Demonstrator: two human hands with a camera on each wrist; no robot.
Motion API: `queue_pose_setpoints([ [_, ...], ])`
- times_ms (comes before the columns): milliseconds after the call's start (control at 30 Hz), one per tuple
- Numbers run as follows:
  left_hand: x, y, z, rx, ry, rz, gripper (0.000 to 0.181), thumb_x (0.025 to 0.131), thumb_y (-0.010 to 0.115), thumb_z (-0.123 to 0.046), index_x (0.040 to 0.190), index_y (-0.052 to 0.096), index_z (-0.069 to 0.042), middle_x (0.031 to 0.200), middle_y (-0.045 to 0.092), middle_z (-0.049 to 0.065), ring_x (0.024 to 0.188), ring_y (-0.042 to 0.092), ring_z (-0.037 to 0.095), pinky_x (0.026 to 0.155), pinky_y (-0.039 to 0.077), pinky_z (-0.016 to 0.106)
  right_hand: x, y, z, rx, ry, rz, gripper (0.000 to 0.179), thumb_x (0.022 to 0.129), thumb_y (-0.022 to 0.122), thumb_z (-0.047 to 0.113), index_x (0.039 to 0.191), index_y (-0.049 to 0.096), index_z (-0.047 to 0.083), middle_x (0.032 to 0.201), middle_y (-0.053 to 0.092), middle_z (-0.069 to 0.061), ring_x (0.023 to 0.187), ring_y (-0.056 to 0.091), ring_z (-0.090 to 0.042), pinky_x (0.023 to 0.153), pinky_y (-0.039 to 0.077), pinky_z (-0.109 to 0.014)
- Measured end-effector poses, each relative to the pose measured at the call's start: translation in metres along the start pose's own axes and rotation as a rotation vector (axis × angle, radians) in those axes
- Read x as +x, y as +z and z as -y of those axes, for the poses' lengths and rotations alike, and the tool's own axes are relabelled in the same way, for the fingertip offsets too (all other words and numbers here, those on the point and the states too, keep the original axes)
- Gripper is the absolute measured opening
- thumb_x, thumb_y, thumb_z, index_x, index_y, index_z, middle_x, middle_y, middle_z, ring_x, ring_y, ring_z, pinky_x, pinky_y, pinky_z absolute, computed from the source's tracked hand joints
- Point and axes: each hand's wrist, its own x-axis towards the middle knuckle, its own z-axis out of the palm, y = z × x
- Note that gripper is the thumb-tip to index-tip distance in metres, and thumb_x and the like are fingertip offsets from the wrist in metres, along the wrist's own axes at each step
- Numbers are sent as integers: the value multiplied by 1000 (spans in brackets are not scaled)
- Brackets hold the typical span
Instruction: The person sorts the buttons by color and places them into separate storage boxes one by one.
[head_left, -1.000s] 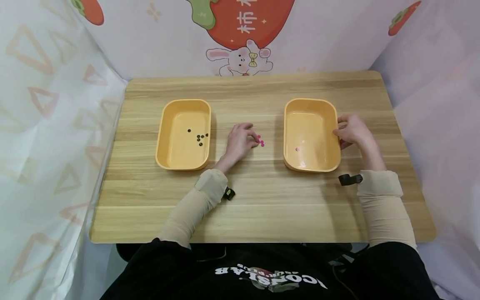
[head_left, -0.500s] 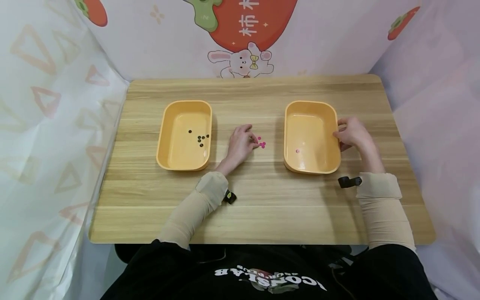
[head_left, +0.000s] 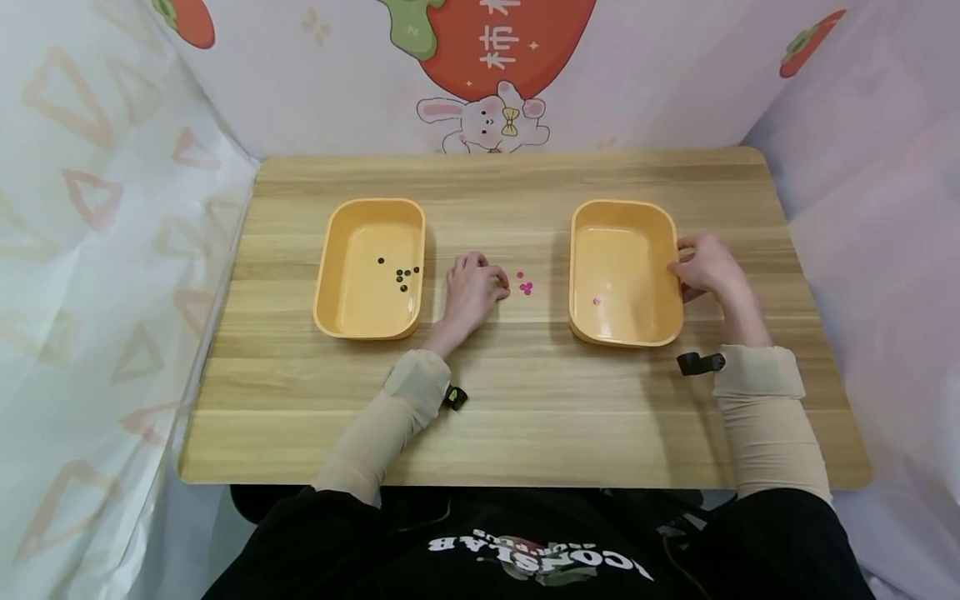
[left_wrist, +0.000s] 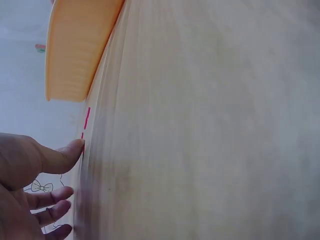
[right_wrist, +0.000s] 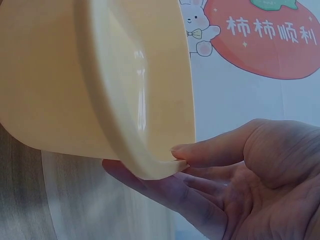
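Right tray (head_left: 618, 250): landmark; one pink bit (head_left: 596, 301) inside.
Pink bits (head_left: 527, 288): loose on table (head_left: 540, 383), left of right tray; no clear long axis.
Left hand (head_left: 470, 292): fingers bent, farther left of right tray; bits lie between its fingertips and tray. Can't tell if it pinches one.
Right hand (head_left: 707, 265): pinches right tray's right rim.
Nearer hand to bits: left.

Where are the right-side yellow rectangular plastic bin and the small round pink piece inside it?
Right-side yellow bin (head_left: 628, 265): head view, bare floor.
Pink piece (head_left: 597, 302): head view, its middle.
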Motion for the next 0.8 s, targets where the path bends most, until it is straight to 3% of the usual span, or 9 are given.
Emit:
queue_pose_setpoints([
  [100,1,0,-1,-30,-35,-7,11,95,86,-28,102,84,-19,114,69,8,112,57,28,105,42,50,0,-1,-1,4,-4,-2,59,109,50,2,159,31,-22,146,48,-54,63,73,-13,63,68,-39],
  [233,2,1,-1,-89,-60,3,12,95,85,-25,103,82,-16,91,77,6,90,63,24,101,40,48,1,-1,-2,-4,-4,-1,59,109,50,3,159,30,-22,147,48,-54,62,73,-12,64,68,-39],
  [400,3,2,3,-152,-57,-3,12,100,82,-20,105,79,-9,93,80,8,88,68,24,101,42,45,1,-1,-1,-7,1,-2,59,110,49,3,160,30,-21,147,48,-54,62,73,-12,64,68,-39],
  [533,8,7,12,-239,-26,-36,7,104,73,-13,108,72,-8,92,81,6,82,70,19,85,52,31,0,0,0,-5,-5,-6,58,109,49,3,159,31,-22,146,49,-54,62,72,-11,64,68,-39],
  [667,4,0,13,-340,22,-57,8,105,68,-8,113,67,-6,88,84,6,75,73,18,69,51,24,-1,-1,1,-8,0,-1,59,110,49,4,160,31,-21,147,49,-53,63,73,-11,65,68,-39],
  [800,-6,-12,6,-464,18,-84,10,106,68,-7,115,68,-2,92,85,12,77,76,25,64,49,21,-1,-1,1,-12,5,1,59,110,49,4,160,30,-20,148,49,-53,63,73,-12,64,68,-38],
])
